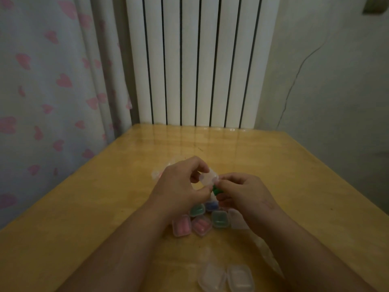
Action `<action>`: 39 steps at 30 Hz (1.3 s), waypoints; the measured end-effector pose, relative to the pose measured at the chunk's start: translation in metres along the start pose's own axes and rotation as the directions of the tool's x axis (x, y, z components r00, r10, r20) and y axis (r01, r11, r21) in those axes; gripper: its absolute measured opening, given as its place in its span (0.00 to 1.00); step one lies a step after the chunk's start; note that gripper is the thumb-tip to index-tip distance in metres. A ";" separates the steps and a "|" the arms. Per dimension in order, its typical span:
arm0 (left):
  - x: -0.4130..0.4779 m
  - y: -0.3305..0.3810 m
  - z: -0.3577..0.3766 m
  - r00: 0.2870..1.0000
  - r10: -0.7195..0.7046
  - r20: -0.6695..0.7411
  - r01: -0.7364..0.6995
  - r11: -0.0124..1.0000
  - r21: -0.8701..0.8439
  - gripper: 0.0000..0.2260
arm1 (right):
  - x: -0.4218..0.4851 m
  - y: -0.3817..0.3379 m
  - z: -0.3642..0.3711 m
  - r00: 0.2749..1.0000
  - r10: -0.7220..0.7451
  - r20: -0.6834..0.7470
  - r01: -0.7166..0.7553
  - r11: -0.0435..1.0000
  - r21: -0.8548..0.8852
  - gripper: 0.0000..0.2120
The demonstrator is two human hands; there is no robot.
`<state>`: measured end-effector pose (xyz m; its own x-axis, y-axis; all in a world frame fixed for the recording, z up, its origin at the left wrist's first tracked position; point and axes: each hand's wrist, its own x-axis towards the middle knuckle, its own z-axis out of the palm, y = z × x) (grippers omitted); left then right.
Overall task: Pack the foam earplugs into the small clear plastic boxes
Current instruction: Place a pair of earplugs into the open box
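My left hand (181,184) holds a small clear plastic box (207,178) above the wooden table (105,218), fingers curled round it. Right beside it, my right hand (242,192) pinches a green foam earplug (215,190) at the box's lower edge. Under my hands lie several closed boxes: two with pink earplugs (182,225), two with green ones (220,219), one with blue (211,205) and one that looks clear (236,219). Two more clear boxes (226,278) sit near the front edge between my forearms.
A white radiator (200,60) stands behind the table's far edge. A curtain with pink hearts (52,91) hangs at the left, and a grey wall (336,91) is on the right. Crumpled clear plastic (156,173) lies left of my left hand.
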<state>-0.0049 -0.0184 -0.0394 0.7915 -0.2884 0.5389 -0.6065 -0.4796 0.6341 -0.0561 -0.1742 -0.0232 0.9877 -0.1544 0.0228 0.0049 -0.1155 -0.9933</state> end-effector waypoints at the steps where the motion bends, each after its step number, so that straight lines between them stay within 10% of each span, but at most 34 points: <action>1: 0.000 0.000 0.000 1.000 0.007 0.005 -0.007 1.000 0.015 0.10 | 0.000 0.000 0.000 1.000 0.001 -0.001 -0.001 1.000 0.002 0.04; 13: -0.003 0.011 0.005 0.999 0.019 0.044 -0.019 1.000 0.011 0.33 | 0.004 0.004 0.002 0.998 0.041 -0.057 -0.043 0.998 -0.040 0.05; 21: -0.002 0.016 0.010 0.996 0.085 0.039 -0.088 0.994 0.063 0.25 | 0.004 0.000 0.002 0.991 0.079 -0.109 -0.086 0.994 -0.062 0.06; 33: 0.004 0.009 0.030 0.885 0.447 -0.127 -0.372 0.845 0.384 0.15 | 0.008 -0.003 0.000 0.967 0.254 0.013 -0.241 0.899 0.364 0.08; 39: 0.004 0.020 0.026 0.903 0.362 -0.233 -0.290 0.911 0.293 0.15 | 0.005 0.001 0.008 0.945 0.328 0.014 -0.316 0.899 0.302 0.05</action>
<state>-0.0120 -0.0512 -0.0390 0.4775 -0.2410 0.8450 -0.7597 -0.5964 0.2592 -0.0502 -0.1672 -0.0248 0.9369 -0.1703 -0.3055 -0.2609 0.2412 -0.9347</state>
